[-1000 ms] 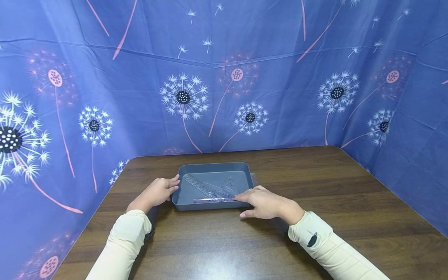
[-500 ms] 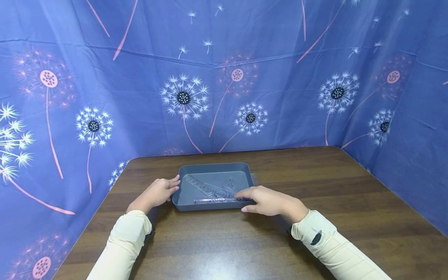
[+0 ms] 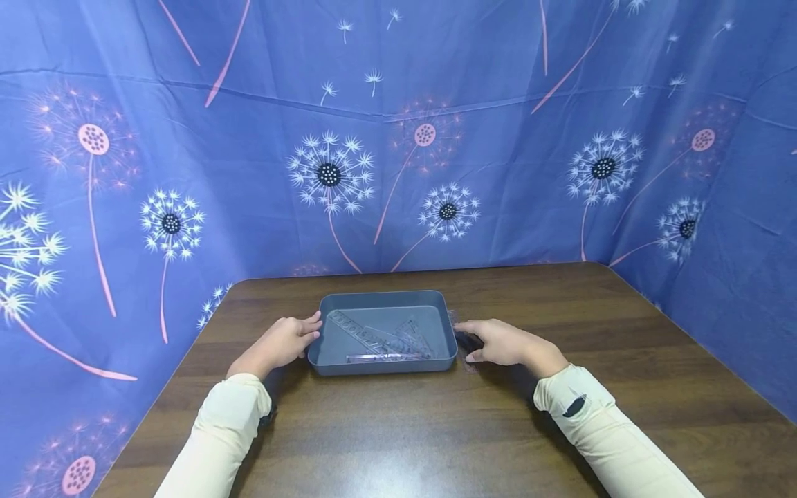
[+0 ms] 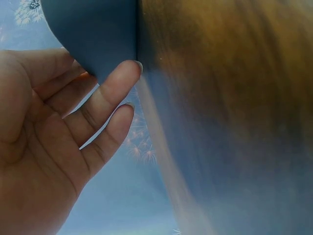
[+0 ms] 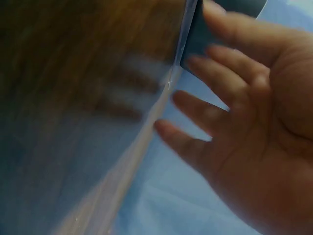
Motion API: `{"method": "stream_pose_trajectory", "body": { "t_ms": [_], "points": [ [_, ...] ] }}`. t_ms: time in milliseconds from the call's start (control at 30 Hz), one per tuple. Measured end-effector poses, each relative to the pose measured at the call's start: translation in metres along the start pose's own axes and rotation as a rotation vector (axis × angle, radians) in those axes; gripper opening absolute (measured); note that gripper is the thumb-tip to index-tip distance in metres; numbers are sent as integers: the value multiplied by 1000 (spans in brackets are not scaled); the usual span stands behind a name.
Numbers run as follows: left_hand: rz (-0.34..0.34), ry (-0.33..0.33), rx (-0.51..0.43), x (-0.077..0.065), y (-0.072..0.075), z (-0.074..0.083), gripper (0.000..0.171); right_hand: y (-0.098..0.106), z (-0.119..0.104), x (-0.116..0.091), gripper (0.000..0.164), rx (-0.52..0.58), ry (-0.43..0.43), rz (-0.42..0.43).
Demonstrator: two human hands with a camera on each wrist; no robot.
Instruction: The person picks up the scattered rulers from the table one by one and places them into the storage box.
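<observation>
A grey rectangular tray (image 3: 380,369) sits on the wooden table. Inside it lie a clear ruler (image 3: 353,330), a clear triangular piece like a set square (image 3: 416,337) and a clear purplish strip (image 3: 381,358) along the front wall. My left hand (image 3: 280,342) touches the tray's left end; in the left wrist view its fingers lie loosely against the tray corner (image 4: 102,34). Just off the tray's right end, my right hand (image 3: 510,342) reaches with extended fingers over another clear flat piece (image 3: 470,367), partly hidden by the hand and tray.
The brown wooden table (image 3: 398,429) extends around the tray on all sides. Behind it and along both sides hangs a blue dandelion-print cloth (image 3: 386,173).
My right hand has moved from above the tray's front right corner to the right, over the table beside the tray. The left hand stays at the tray's left end.
</observation>
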State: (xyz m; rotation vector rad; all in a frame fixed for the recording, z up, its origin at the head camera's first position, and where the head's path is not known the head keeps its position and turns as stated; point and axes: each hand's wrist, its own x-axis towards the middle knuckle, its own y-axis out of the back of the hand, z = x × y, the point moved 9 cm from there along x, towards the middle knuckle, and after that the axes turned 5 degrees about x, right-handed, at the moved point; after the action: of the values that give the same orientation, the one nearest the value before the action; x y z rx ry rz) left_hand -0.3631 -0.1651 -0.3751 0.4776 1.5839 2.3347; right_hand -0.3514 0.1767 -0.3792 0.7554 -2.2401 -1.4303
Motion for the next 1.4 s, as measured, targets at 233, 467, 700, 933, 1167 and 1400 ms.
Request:
{"method": "stream_pose_trajectory", "body": {
  "t_ms": [233,467,700,933,1167,1400],
  "points": [
    [12,-11,5,0,1,1,37,-9,0,-8,67,-44,-121,-129],
    [8,-7,14,0,-2,-1,37,0,-7,-19,73,-123,-227,-170],
    [23,-19,12,0,-3,-2,36,2,4,-19,106,-111,-201,-123],
    [-3,8,0,2,-4,-4,39,-8,26,-25,120,-24,-282,-197],
    [-16,28,-11,3,-2,-4,40,-1,32,-27,111,-125,-375,-173],
    [3,4,-1,2,-1,-1,39,0,43,-35,117,-27,-429,-146]
  ]
}}
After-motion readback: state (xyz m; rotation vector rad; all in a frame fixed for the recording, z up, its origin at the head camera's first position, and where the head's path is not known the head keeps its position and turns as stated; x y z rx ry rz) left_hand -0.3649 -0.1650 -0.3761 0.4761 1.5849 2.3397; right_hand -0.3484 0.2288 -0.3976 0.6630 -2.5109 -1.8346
